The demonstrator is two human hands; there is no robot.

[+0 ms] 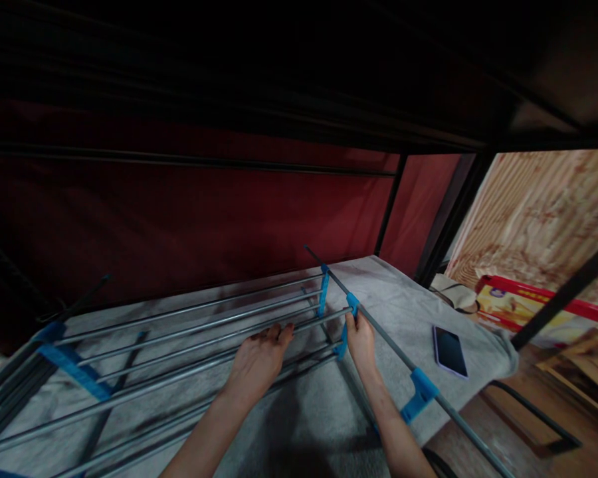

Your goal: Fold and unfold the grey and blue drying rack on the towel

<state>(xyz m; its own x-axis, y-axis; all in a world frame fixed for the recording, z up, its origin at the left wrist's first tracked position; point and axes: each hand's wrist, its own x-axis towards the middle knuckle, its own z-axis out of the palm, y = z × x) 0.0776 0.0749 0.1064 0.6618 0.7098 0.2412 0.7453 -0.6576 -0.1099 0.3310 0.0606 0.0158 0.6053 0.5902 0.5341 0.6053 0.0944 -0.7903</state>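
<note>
A rack of grey metal tubes with blue plastic connectors lies across the grey cloth surface (398, 292). My left hand (262, 358) is closed over one long metal tube (179, 370), its fingers curled on top. At that tube's right end, my right hand (361, 338) pinches a blue connector (353, 303), which sits on a slanted side pole (389, 340). Another blue connector (421, 392) is on the same pole, closer to me. At the left, a blue end piece (77, 368) joins several tubes. My right fingers partly hide the connector they hold.
A phone (450, 350) lies on the cloth to the right. Dark metal frame posts (391, 206) and a low dark overhead surround the space, with a red curtain (219, 219) behind. Beyond the right edge are a red and yellow box (533, 309) and a wooden piece (583, 372).
</note>
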